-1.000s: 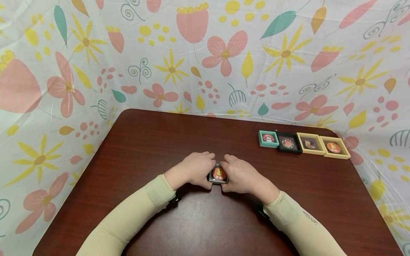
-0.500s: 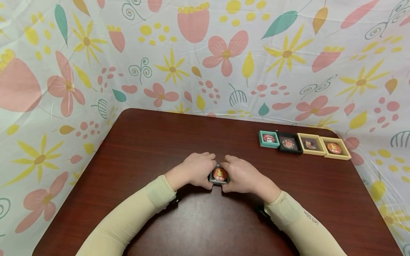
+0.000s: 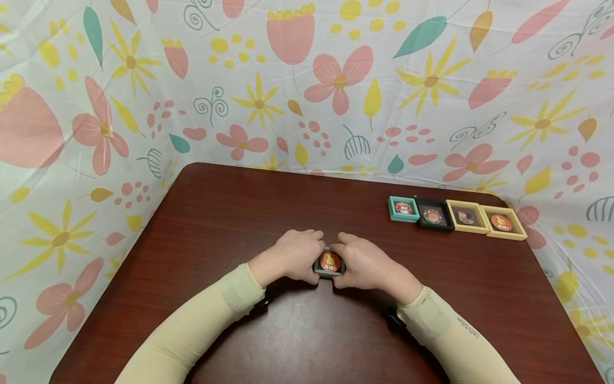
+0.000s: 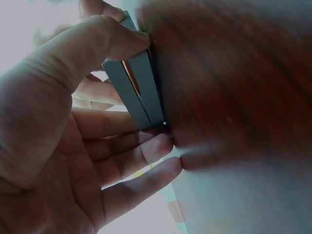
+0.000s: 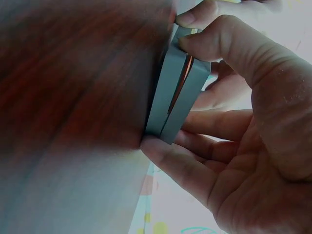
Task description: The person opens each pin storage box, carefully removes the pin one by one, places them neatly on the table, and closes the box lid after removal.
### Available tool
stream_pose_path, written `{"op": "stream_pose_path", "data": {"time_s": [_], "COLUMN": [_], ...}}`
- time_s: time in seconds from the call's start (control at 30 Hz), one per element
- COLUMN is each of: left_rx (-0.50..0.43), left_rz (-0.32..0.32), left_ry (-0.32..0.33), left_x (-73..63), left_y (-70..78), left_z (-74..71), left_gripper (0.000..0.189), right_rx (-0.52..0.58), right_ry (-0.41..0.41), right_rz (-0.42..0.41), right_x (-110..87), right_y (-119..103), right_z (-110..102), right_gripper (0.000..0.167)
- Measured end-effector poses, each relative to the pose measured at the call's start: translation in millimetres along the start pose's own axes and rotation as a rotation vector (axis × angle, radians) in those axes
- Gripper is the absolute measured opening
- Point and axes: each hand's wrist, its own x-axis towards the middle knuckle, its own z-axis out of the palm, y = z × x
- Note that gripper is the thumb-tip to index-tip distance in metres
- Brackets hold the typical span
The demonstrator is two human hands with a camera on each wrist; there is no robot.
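A small grey square display frame (image 3: 329,273) with a round red-orange badge (image 3: 330,261) in its window is held between both hands, low on the table. My left hand (image 3: 298,255) grips its left side, thumb at the near edge and fingers at the far one. On the other side my right hand (image 3: 366,261) holds it the same way. In the left wrist view, the frame (image 4: 134,90) shows two halves with a narrow gap and an orange edge inside. The same slit runs along the frame (image 5: 178,87) in the right wrist view.
At the back right of the brown table (image 3: 268,202) stand a teal frame (image 3: 403,217), a black frame (image 3: 435,226) and two cream frames (image 3: 467,230), side by side, each with a round badge. A floral curtain (image 3: 297,138) hangs behind the table and along its sides.
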Motion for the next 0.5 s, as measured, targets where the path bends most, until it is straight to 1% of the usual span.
{"op": "stream_pose_path", "data": {"time_s": [0.13,0.23,0.4,0.5], "left_rx": [-0.007,-0.033,-0.088,-0.107], "left_rz": [-0.002,-0.006,-0.023,-0.023], "left_ry": [-0.011,-0.029,-0.059,-0.069], "left_x": [-0.5,-1.0,-0.9,-0.4], "left_y": [-0.8,-2.4,-4.6,-5.3], "left_z": [-0.4,-0.8,-3.0,-3.0], "left_gripper": [0.049,0.050,0.052,0.054], "right_rx": [0.028,0.058,0.125,0.165], "right_ry": [-0.016,-0.040,-0.085,-0.114], "right_rz": [0.012,0.029,0.083,0.111], "right_x": [-0.4,-1.0,-2.2,-2.7], "right_y": [0.5,2.2,6.0,8.5], "right_z": [-1.3,-2.6,-6.5,-8.3], "right_gripper": [0.059,0.059,0.058,0.057]}}
